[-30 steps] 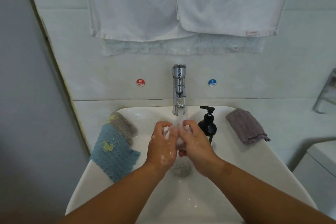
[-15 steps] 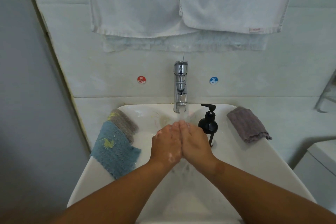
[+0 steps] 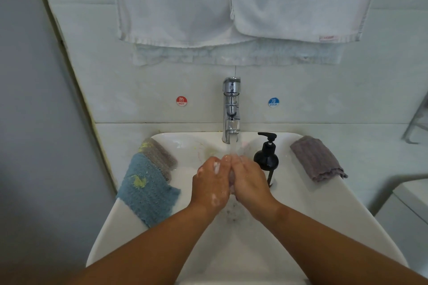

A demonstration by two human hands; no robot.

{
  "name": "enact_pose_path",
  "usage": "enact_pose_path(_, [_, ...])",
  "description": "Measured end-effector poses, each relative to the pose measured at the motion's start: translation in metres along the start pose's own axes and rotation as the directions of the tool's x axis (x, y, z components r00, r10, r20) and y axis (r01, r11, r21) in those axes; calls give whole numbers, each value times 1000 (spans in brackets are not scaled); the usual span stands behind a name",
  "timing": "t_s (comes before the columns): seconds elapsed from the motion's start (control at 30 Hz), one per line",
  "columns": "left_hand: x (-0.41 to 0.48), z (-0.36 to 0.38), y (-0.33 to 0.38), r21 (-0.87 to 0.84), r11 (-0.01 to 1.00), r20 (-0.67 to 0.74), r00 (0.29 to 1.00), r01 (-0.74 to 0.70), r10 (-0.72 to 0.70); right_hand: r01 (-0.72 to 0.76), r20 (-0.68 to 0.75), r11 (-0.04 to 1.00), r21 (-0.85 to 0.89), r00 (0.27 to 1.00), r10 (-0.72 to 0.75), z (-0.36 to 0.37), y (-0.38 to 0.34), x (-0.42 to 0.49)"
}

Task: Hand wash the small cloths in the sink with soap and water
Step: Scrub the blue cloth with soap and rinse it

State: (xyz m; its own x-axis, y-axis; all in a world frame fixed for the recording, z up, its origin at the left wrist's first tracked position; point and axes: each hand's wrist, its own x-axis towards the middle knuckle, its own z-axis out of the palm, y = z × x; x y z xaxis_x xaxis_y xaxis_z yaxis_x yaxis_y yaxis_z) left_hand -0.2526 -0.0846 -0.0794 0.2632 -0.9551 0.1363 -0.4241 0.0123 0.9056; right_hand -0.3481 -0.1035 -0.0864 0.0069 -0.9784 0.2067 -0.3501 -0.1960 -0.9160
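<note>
white porcelain sink (image 3: 324, 215) is being used for the wash. a small pale cloth (image 3: 232, 178) is being pressed between the two palms over the middle of the basin, directly under the tap (image 3: 231, 109); only a narrow strip of it is being shown between the hands. the left hand (image 3: 209, 183) is being held flat against the cloth, fingers nearly straight and not curled round it, with patches of suds on the thumb and the back of the hand. the right hand (image 3: 251, 183) is being held the same way, flat and pressing from the other side. a stream of water (image 3: 234, 146) is being run from the tap onto the fingertips. a blue cloth (image 3: 148, 192) with a yellow stain is lying draped over the left rim, partly overlapping a grey-brown cloth (image 3: 159, 157) behind it. a grey cloth (image 3: 317, 159) is lying folded on the right rim, well apart from the hands. a black pump bottle (image 3: 266, 159) is standing just beside the right hand, near the tap. two white towels (image 3: 173, 2) are hanging on the wall above.
</note>
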Motion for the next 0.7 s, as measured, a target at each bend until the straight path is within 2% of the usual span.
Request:
enact_pose_path(0.17, [1, 0, -2, -170, 985, 7, 1000, 19, -18, -97, 37, 991, 91, 995, 94, -5, -1, -1])
enact_pose_path(0.27, [0, -2, 1, -248, 968, 26, 999, 32, -26, -151, 67, 962, 226, 988, 139, -9, -8, -4])
enact_pose_path(0.4, [-1, -6, 1, -310, 950, 86, 996, 25, 2, -166, 101, 936, 311, 985, 141, -15, -16, -6])
enact_pose_path(0.5, [-3, -8, 4, -324, 946, 129, 991, 16, 28, -148, 126, 944, 296, 985, 115, -21, -24, -9])
enact_pose_path(0.7, [-7, -8, 13, -217, 974, 133, 987, -58, 89, -131, 134, 954, 270, 986, 97, -31, -29, -14])
